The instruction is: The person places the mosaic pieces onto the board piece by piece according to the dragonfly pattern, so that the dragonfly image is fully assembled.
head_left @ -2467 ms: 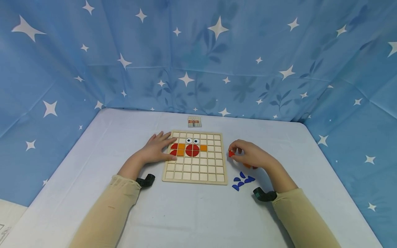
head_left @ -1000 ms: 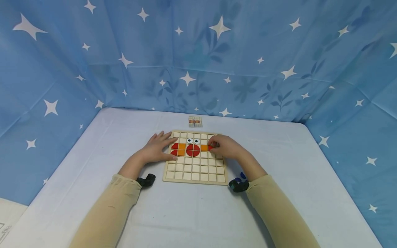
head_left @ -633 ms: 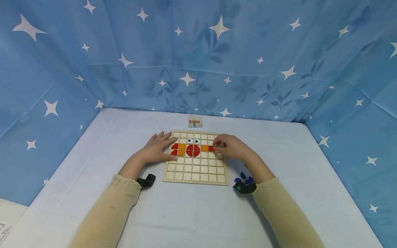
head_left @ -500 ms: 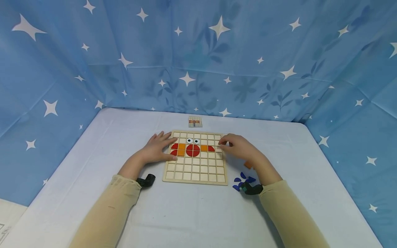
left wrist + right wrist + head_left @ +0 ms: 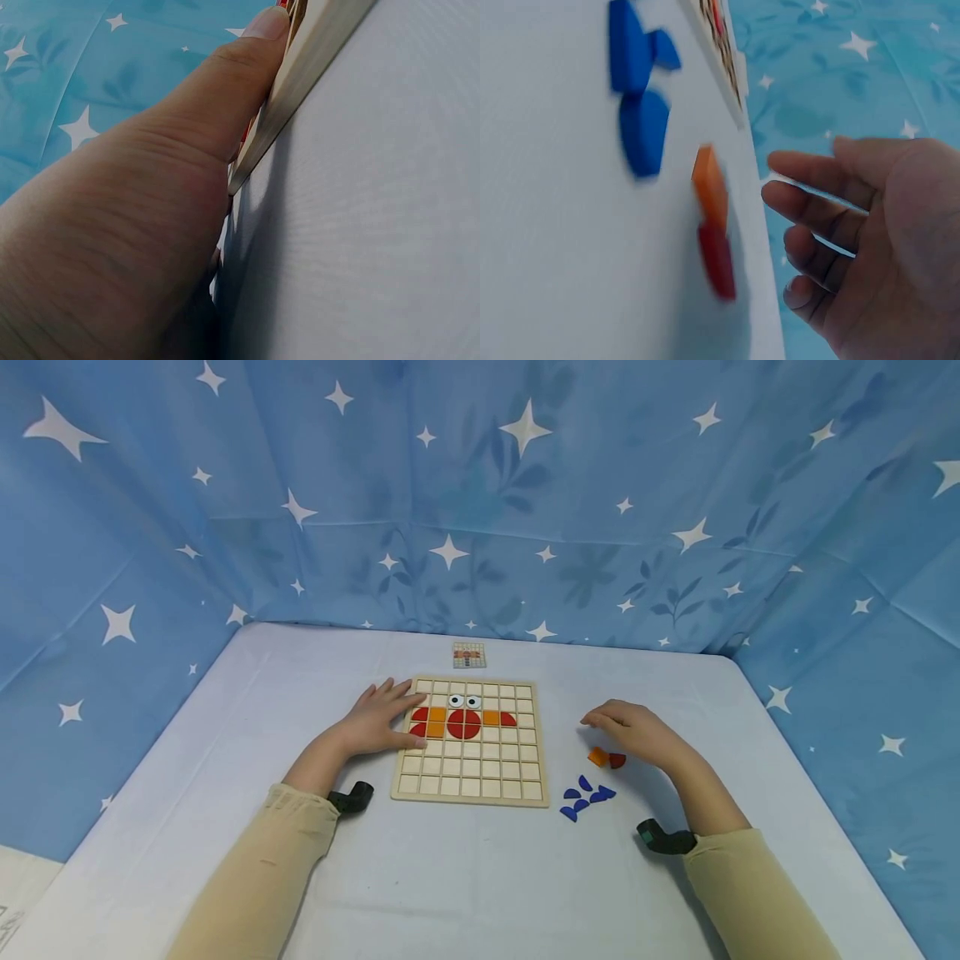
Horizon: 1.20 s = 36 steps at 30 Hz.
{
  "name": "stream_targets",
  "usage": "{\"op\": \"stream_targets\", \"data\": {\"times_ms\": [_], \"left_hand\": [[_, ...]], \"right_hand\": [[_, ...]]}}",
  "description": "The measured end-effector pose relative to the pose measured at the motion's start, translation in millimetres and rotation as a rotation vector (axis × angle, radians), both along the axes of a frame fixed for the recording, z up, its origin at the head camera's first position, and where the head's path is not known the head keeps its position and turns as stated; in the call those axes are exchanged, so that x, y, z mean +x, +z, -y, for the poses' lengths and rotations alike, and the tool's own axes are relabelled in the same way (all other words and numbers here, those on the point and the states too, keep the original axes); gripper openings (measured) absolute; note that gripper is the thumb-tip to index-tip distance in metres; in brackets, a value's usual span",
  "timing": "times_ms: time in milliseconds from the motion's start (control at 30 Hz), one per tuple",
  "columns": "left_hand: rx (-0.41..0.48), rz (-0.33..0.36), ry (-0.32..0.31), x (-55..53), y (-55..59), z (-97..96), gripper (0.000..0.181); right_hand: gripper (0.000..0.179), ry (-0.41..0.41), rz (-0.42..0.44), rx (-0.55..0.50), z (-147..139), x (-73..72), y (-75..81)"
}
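Orange square block (image 5: 597, 757) lies on the white surface (image 5: 480, 877), to the right of the grid board (image 5: 469, 802), with 1 of its sides against the red piece (image 5: 617, 761). It should be light and stiff, probably painted wood: hard to break, though its smooth faces may slip a little. Best taken by 2 opposite side edges, between thumb and forefinger, choosing the pair clear of the red piece so that isn't dragged along. The right grip (image 5: 636, 732) hovers near it, fingers loosely bent, nothing between them and the thumb. The left grip (image 5: 375, 720) has its fingers spread at the board's left edge, thumb resting on it, clamped on nothing; that flat, rigid board is best steadied by its rim.
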<state>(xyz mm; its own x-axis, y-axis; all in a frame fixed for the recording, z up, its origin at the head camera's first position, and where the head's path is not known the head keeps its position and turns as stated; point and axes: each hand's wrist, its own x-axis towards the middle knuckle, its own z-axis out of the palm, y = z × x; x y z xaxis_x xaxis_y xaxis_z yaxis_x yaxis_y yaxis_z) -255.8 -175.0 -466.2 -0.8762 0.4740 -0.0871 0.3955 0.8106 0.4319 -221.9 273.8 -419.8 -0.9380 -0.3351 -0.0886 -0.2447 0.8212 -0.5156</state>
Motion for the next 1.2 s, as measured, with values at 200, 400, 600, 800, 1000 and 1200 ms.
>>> {"op": "stream_targets", "data": {"times_ms": [200,400,600,800,1000,1200], "left_hand": [[-0.003,0.002,-0.002,0.5,0.3,0.2,0.092],[-0.002,0.009,-0.001,1.6,1.0,1.3,0.092],[0.009,0.012,-0.005,3.1,4.1,0.2,0.091],[0.007,0.014,-0.01,1.8,2.1,-1.2,0.091],[0.006,0.007,-0.006,0.8,-0.3,-0.5,0.092],[-0.003,0.001,-0.005,0.4,-0.7,0.3,0.091]], "right_hand": [[0.023,0.012,0.038,0.006,-17.4,4.6,-11.9],[0.025,0.069,0.094,-0.05,-22.2,5.8,-16.4],[0.031,0.12,0.088,-0.038,-23.9,6.1,-17.6],[0.027,0.123,0.063,-0.024,-25.9,6.4,-21.4],[0.027,0.122,0.056,0.011,-26.8,5.8,-24.0],[0.026,0.121,0.034,0.004,-27.9,4.8,-24.7]]}}
